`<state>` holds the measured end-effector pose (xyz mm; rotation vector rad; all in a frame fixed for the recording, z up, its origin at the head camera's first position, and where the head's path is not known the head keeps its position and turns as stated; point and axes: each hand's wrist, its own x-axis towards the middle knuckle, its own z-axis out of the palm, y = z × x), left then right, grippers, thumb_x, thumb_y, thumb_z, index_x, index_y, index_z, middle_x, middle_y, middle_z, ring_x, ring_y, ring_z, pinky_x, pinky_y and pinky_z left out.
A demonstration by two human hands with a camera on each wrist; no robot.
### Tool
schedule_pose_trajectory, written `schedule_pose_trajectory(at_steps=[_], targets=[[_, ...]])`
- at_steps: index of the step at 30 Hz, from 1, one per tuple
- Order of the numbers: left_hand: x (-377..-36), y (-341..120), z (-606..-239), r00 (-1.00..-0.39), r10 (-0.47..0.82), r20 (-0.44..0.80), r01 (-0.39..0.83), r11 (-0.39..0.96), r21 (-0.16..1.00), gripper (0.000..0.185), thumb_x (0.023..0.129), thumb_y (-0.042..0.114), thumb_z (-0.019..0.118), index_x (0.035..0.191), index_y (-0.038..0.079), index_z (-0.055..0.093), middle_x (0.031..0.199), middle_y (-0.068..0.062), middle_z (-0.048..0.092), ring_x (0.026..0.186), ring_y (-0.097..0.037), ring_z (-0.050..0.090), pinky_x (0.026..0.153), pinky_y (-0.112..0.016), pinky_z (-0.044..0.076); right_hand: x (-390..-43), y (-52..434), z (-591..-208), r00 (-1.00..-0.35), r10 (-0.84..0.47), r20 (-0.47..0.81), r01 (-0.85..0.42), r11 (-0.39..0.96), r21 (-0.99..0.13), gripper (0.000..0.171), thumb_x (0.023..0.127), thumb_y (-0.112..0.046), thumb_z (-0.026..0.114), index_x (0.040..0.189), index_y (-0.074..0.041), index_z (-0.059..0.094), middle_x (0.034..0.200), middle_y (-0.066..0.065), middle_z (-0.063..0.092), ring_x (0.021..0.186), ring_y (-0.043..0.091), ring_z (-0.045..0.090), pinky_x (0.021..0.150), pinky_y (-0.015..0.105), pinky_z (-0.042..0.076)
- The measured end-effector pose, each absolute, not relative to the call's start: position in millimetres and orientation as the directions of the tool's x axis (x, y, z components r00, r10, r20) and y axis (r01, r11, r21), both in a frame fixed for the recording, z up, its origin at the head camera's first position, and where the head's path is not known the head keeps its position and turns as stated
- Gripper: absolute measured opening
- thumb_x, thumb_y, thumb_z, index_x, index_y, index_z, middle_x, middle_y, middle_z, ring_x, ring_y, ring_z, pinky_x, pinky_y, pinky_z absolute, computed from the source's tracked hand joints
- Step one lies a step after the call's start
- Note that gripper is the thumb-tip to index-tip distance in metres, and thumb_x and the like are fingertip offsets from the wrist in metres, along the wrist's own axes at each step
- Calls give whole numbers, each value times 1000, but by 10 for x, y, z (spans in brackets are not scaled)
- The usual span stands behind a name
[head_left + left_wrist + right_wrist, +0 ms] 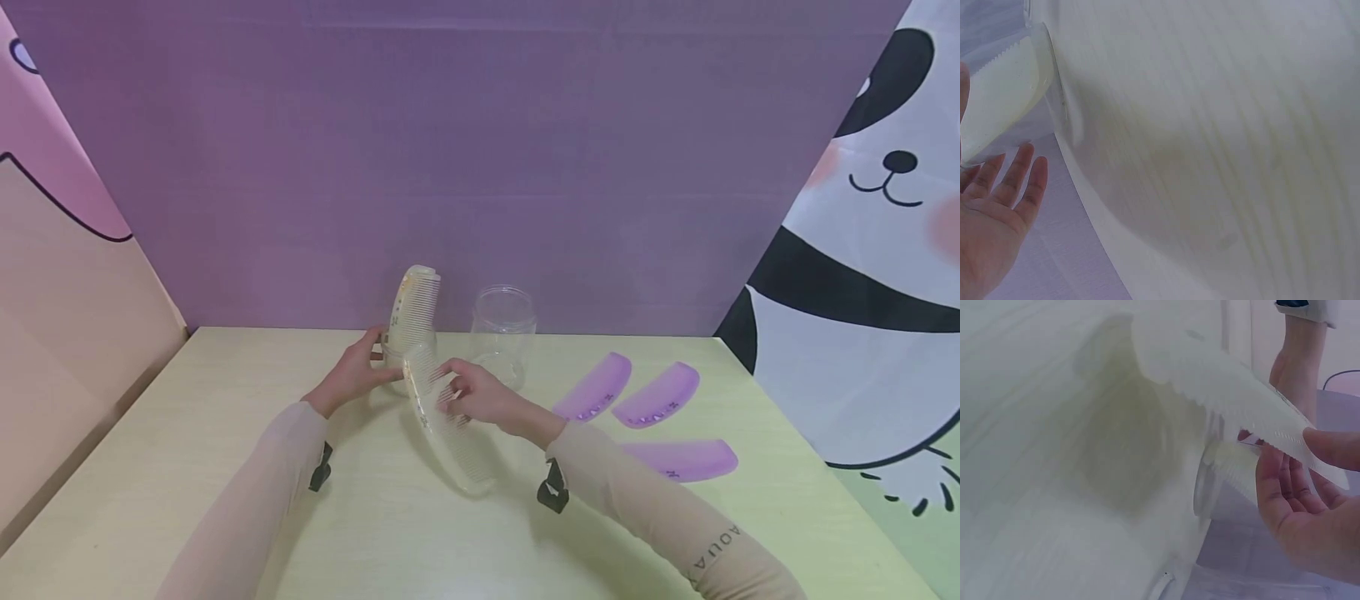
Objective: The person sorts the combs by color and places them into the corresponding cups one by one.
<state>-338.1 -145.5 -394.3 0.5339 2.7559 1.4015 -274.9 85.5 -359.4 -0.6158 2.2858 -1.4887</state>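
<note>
Left hand [994,228] has its fingers and thumb round a clear jar [1038,124] with a pale comb [1007,90] inside. Jar's sitting right by the bench [1260,187] edge, purple backdrop [1069,231] past that, big soft shadow [1160,194] too.

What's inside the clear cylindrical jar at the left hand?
At least one cream plastic comb, rising above the jar. In the head view, another cream comb covers part of the interior.

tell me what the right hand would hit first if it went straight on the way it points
Past the cream comb it pinches, the right hand would probably meet the clear jar that the left hand holds, or the upright cream comb inside it; their exact depth is unclear.
</note>
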Motion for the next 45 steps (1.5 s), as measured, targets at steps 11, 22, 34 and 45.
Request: schedule_pose_trajectory(at_steps=[11, 22, 34, 45], targets=[[-3389, -1436, -3948, -949, 291, 124, 270, 540, 797, 85, 75, 29, 74, 142, 14, 24, 139, -11, 37, 119, -36, 48, 96, -47, 46, -2882, 866, -3414, -912, -410, 21, -175, 343, -923, 38, 85, 0, 58, 121, -4, 46, 95, 19, 61, 73, 15, 61, 61, 30, 56], [-3420, -1444, -3968, -953, 284, 105, 250, 544, 801, 88, 73, 33, 75, 142, 14, 24, 141, -11, 36, 120, -36, 47, 97, -47, 45, -3039, 835, -3191, -957, -278, 86, -170, 296, -940, 31, 91, -7, 52, 121, -3, 46, 111, 19, 59, 95, 28, 61, 65, 30, 56], [-3419, -1453, -3978, -950, 292, 110, 260, 546, 796, 86, 75, 33, 74, 142, 15, 23, 141, -10, 37, 120, -36, 47, 97, -48, 45, -3211, 736, -2967, -958, -175, 228, -265, 227, -937, 29, 90, -5, 52, 118, 3, 46, 103, 22, 60, 87, 24, 59, 70, 31, 54], [-3421, -1455, -3980, -953, 284, 106, 251, 547, 799, 85, 75, 33, 74, 141, 15, 25, 140, -10, 38, 120, -35, 47, 98, -48, 44, -3355, 647, -2805, -950, -79, 301, -310, 159, -937, 25, 89, -5, 56, 113, -2, 51, 100, 21, 61, 81, 19, 59, 63, 23, 50]])
